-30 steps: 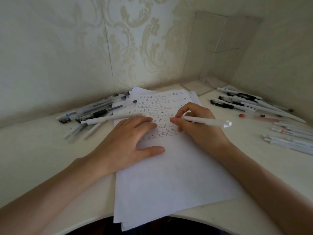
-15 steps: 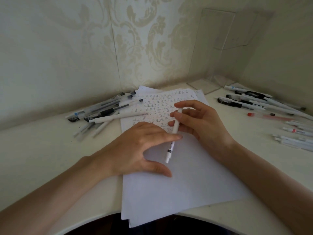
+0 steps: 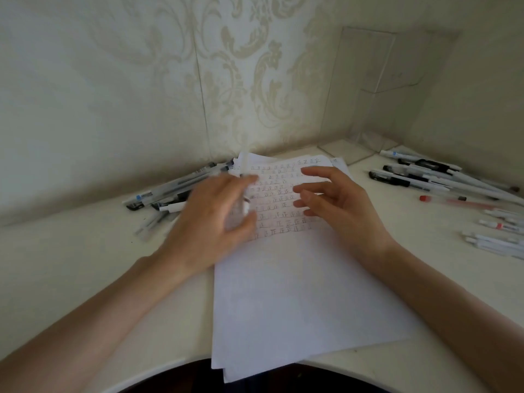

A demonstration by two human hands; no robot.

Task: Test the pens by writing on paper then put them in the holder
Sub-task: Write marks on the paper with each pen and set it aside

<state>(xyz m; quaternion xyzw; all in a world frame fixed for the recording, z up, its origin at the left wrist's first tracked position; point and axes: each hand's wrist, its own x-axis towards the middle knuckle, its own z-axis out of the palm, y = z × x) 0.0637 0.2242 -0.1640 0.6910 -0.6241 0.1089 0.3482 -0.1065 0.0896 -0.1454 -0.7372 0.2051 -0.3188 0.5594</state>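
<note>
A stack of white paper [image 3: 297, 293] lies in front of me, its upper part filled with rows of handwritten marks. My left hand [image 3: 209, 219] hovers, blurred, over the paper's left edge, its fingers closed around a white pen [image 3: 239, 209] that is also blurred. My right hand [image 3: 337, 205] floats over the written rows with its fingers spread and nothing in it. A clear acrylic holder [image 3: 365, 109] stands in the back right corner against the wall; it looks empty.
A pile of pens [image 3: 170, 191] lies left of the paper by the wall. More pens [image 3: 431, 177] are spread on the right, including a red one [image 3: 453, 202]. The desk's curved front edge [image 3: 158, 373] is near me.
The pen passed from my right hand to my left. My right hand let go and spread its fingers; my left hand lifted off the paper and moved left with the pen.
</note>
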